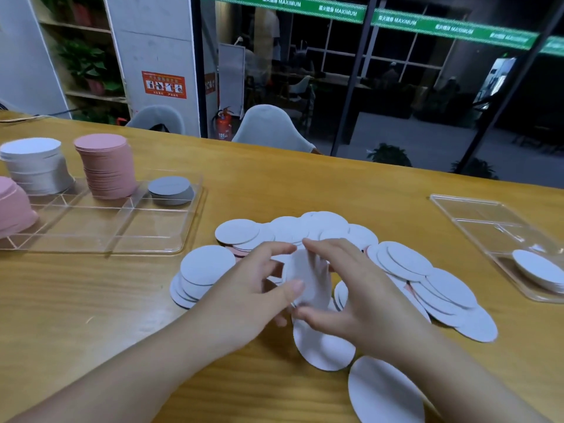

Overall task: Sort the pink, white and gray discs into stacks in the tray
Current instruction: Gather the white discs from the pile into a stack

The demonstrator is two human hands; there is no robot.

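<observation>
A loose heap of white discs (406, 261) covers the middle of the wooden table, with a few pink edges showing underneath. Above the heap, my left hand (244, 294) and my right hand (357, 291) together pinch a small upright bunch of white discs (308, 276), thumbs below and fingers on top. The clear tray (122, 236) at the left holds a tall white stack (36, 166), a tall pink stack (106, 166), a low gray stack (171, 190) and a second pink stack (12, 209) at the frame's edge.
A second clear tray (488, 221) lies at the right with a few white discs (540, 270) in it. Two gray chairs (271, 129) stand behind the table's far edge. Single white discs (381, 392) lie near the front edge.
</observation>
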